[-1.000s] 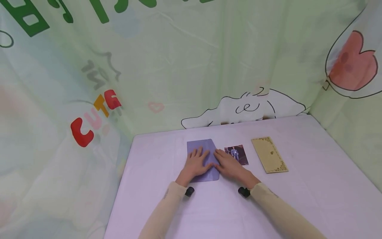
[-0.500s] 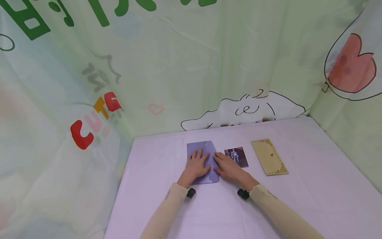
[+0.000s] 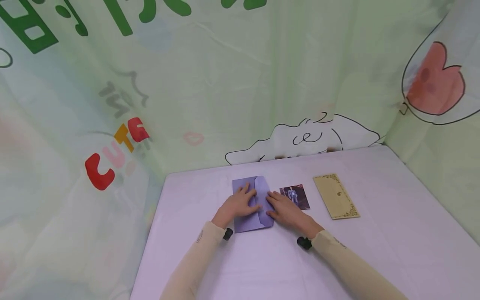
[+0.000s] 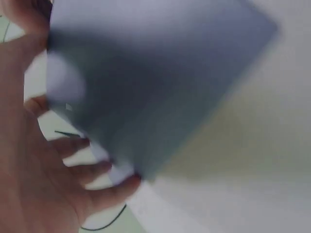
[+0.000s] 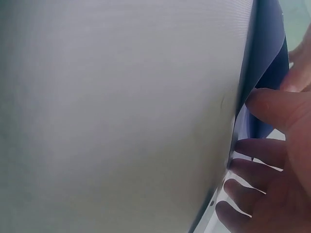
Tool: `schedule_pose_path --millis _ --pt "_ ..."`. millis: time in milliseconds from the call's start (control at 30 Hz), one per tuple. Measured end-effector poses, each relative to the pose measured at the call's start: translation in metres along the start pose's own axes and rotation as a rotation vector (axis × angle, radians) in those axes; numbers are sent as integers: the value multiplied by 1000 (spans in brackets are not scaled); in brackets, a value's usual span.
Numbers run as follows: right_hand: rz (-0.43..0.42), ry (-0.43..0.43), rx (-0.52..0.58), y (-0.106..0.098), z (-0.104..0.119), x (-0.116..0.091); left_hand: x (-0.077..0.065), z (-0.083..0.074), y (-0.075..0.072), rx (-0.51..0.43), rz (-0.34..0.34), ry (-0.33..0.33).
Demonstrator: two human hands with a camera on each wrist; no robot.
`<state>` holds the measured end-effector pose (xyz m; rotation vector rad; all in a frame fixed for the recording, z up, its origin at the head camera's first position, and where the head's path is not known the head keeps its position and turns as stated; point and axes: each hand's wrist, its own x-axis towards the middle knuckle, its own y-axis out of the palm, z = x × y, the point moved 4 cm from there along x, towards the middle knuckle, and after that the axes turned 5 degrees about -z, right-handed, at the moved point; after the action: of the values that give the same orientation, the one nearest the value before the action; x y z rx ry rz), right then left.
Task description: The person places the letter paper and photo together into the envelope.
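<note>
A purple envelope (image 3: 244, 225) lies on the table in the head view. Along its right part runs a lighter flap (image 3: 263, 187), its free edge near the envelope's middle. My left hand (image 3: 238, 205) is over the envelope with spread fingers, tips near the flap's edge. In the left wrist view, the fingertips (image 4: 127, 187) touch the edge of a dark purple panel (image 4: 146, 97). My right hand (image 3: 288, 210) rests at the envelope's right edge. Its thumb (image 5: 272, 104) and fingers touch that edge in the right wrist view; what lies under the fingertips is partly hidden.
Just right of the envelope lies a small photo (image 3: 298, 196) of figures, partly behind the right hand. Farther right is a tan card (image 3: 335, 196) with a dark ornamental border. A pale cloth covers the table (image 3: 262, 266); printed curtains (image 3: 225, 83) hang behind it.
My left hand has shifted left across the envelope. The lighter flap now shows along the right part with its free edge in sight. My right hand has stayed nearly still.
</note>
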<state>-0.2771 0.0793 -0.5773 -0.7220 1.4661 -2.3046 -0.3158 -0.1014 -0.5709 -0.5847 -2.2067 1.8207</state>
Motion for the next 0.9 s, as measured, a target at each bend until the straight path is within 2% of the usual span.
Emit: schedule_pose_path --millis 100,200,367,600,900 --pt "24 14 8 1 0 0 -1 9 -3 -27 54 56" --pt "42 25 10 3 0 -1 -2 15 -6 -15 82 122" --pt "49 36 5 1 -1 -1 -4 17 -10 19 65 190" --pt "30 35 15 -3 -1 2 -2 16 -8 62 13 203" --pt "18 39 58 -5 3 1 -3 14 -7 82 25 200"
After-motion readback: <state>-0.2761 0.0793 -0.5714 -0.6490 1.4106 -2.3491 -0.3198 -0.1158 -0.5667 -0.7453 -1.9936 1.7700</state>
